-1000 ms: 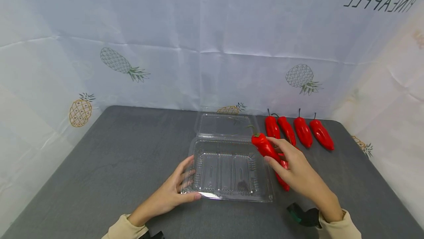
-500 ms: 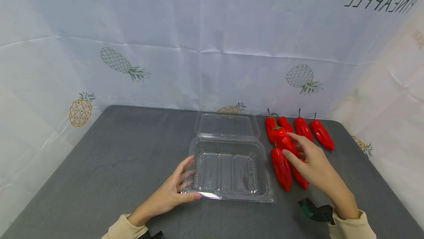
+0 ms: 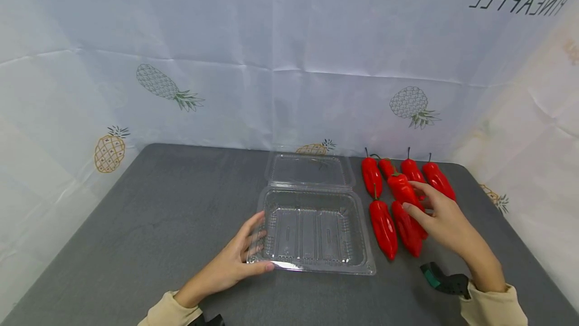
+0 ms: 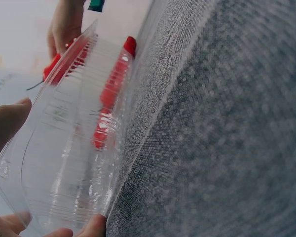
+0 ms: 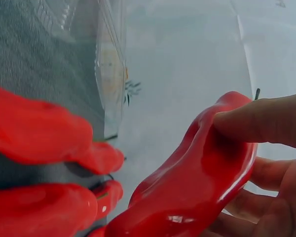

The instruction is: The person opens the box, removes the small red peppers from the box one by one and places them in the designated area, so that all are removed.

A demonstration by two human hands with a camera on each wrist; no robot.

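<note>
My right hand holds a red pepper between thumb and fingers, above other peppers on the right of the table. In the right wrist view the thumb presses the held pepper's glossy side and the fingers lie behind it. My left hand grips the left side of a clear plastic clamshell container, thumb on the front rim and fingers along the side wall. Its lid is flipped open toward the back. In the left wrist view the container's wall sits between thumb and fingers.
Two red peppers lie just right of the container: a left pepper and a right pepper. Several more, such as the rightmost pepper, line the back edge of the grey table. A pineapple-print cloth hangs behind.
My right hand has carried the pepper rightward from over the container's right edge to above the loose peppers. My left hand and the container have stayed in place.
</note>
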